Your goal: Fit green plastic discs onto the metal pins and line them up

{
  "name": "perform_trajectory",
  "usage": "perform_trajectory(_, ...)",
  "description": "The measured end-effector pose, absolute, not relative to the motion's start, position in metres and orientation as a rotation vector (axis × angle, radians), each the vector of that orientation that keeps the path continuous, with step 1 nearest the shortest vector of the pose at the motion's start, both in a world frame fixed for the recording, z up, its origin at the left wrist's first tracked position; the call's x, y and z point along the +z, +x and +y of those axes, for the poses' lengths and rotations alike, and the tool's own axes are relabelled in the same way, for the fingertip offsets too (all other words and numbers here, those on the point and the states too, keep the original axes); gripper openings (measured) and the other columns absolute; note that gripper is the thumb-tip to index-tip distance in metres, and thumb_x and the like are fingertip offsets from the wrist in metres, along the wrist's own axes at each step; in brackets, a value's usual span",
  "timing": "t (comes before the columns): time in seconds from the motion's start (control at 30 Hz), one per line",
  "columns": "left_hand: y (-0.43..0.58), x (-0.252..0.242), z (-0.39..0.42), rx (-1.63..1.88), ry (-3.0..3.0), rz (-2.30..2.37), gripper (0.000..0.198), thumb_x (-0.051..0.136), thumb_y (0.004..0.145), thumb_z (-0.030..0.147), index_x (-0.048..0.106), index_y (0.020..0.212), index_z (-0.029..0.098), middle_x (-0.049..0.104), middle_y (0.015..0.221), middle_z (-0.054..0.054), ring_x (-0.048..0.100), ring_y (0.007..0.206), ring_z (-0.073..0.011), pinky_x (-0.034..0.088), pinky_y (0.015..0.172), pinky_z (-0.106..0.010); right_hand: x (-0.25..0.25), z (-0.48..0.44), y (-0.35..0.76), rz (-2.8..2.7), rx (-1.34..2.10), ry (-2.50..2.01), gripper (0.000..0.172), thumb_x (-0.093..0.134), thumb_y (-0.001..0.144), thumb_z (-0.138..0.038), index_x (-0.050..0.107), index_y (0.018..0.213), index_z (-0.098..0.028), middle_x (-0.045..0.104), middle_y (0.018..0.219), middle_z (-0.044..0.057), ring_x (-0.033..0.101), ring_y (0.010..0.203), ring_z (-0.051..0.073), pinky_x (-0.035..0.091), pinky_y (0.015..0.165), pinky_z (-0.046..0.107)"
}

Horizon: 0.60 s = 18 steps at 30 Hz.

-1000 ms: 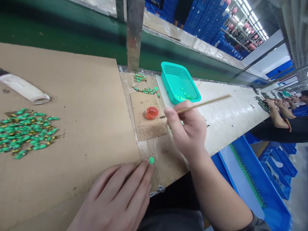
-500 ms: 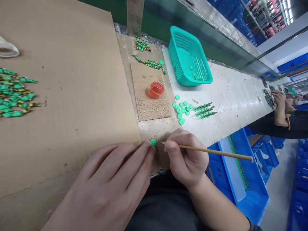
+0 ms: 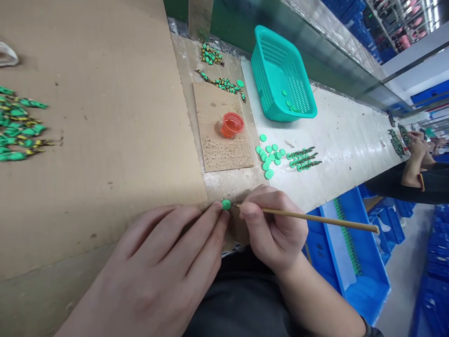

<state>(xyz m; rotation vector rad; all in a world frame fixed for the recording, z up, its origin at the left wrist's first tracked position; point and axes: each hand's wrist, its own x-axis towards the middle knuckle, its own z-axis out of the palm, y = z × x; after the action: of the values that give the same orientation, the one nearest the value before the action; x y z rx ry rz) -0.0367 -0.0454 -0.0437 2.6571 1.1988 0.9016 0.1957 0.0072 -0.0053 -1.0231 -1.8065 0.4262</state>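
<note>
My left hand (image 3: 164, 271) lies flat on the cardboard sheet (image 3: 105, 117), fingers stretched out, its fingertips pressing against a small green disc (image 3: 226, 204) near the table's front edge. My right hand (image 3: 275, 229) is closed in a pinch on a thin wooden stick (image 3: 315, 220), whose tip points at the disc from the right. Further back sits a small red cup (image 3: 232, 125) of liquid on a brown board (image 3: 220, 135). A cluster of loose green discs (image 3: 269, 157) lies to the right of that board.
A teal mesh basket (image 3: 282, 75) holding a few green discs stands at the back. Green and yellow painted pieces lie in a pile at far left (image 3: 17, 126) and in rows (image 3: 301, 158) on the white surface. Another person's arms (image 3: 417, 164) rest at far right. Blue bins (image 3: 354, 252) sit below.
My right hand came down from the red cup to the table's front edge and brought the stick's tip to the green disc. My left hand stayed on the disc.
</note>
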Motion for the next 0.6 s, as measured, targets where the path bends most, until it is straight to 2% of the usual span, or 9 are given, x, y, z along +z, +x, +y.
perform_trajectory(0.17, -0.035, -0.044, -0.045, 0.902, 2.641, 1.218, 0.047, 0.064, 0.12, 0.032, 0.077, 0.165, 0.023, 0.078, 0.169, -0.007, 0.073, 0.152, -0.0347, 0.058, 0.134, -0.057, -0.004, 0.008, 0.196, -1.823, 0.433, -1.03, 0.017, 0.073, 0.122, -0.025, 0.071, 0.105, -0.028, 0.076, 0.082, -0.001, 0.072, 0.068, 0.018, 0.065, 0.065, 0.036)
perform_trajectory(0.43, -0.034, -0.038, -0.04, 0.896, 2.711, 1.198, 0.043, 0.063, 0.118, 0.027, 0.081, 0.157, 0.022, 0.078, 0.169, -0.008, 0.074, 0.147, -0.0343, 0.059, 0.129, -0.057, -0.007, 0.006, 0.196, -1.687, 0.438, -0.996, 0.015, 0.074, 0.122, -0.024, 0.075, 0.107, -0.026, 0.077, 0.081, -0.002, 0.074, 0.07, 0.017, 0.064, 0.065, 0.033)
perform_trajectory(0.6, -0.036, -0.041, -0.043, 0.907, 2.659, 1.193, 0.047, 0.061, 0.117, 0.025, 0.078, 0.16, 0.02, 0.081, 0.165, -0.008, 0.073, 0.146, -0.0342, 0.055, 0.131, -0.056, 0.018, 0.038, 0.2, -1.639, 0.355, -1.143, 0.016, 0.077, 0.122, -0.034, 0.075, 0.107, -0.029, 0.079, 0.086, -0.002, 0.075, 0.072, 0.017, 0.064, 0.069, 0.036)
